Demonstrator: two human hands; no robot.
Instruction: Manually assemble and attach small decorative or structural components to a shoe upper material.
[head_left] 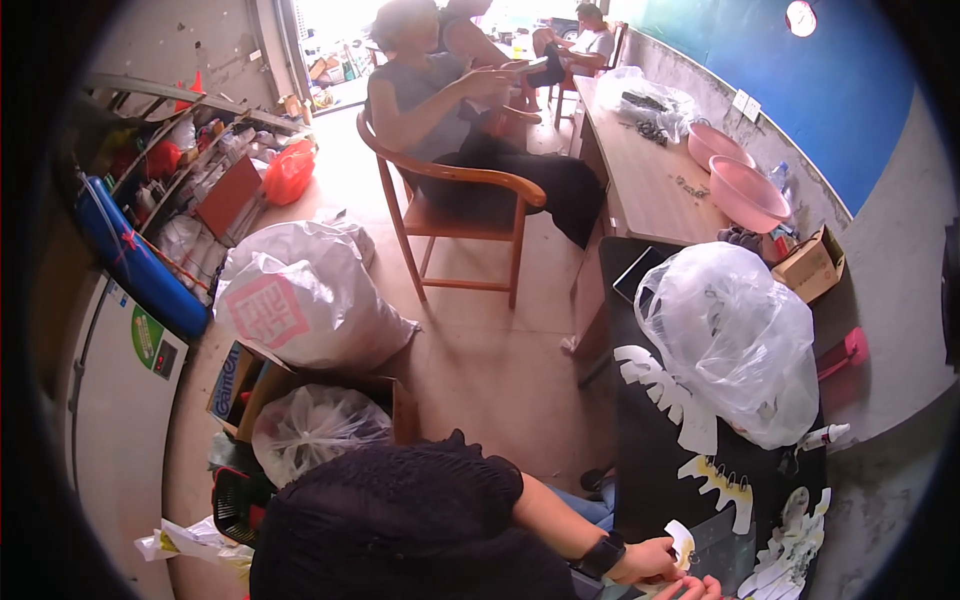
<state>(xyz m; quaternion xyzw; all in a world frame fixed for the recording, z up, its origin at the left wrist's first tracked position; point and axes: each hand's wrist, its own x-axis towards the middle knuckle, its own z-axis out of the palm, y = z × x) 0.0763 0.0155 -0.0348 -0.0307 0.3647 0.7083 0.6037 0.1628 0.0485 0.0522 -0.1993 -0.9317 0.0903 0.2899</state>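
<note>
My left hand (645,563), with a dark watch on its wrist, is closed at the near edge of the black table. A curved white-and-yellow piece (680,542) sticks up at its fingertips and seems to be pinched there. My right hand (697,588) is cut off by the lower edge; its bunched fingers meet the left fingertips, and whatever they grip is hidden. Beyond them lies a notched white-and-yellow strip (722,488) with dark loops on it. More white notched strips (672,400) lie farther up the table, and others (790,560) are heaped at the right.
A stuffed clear plastic bag (735,340) and a small white bottle (825,436) stand on the black table (640,480). Pink basins (745,195) sit on the wooden desk. A seated person (430,110) occupies a wooden chair. A white sack (305,295) and a bag-filled carton (400,405) stand left.
</note>
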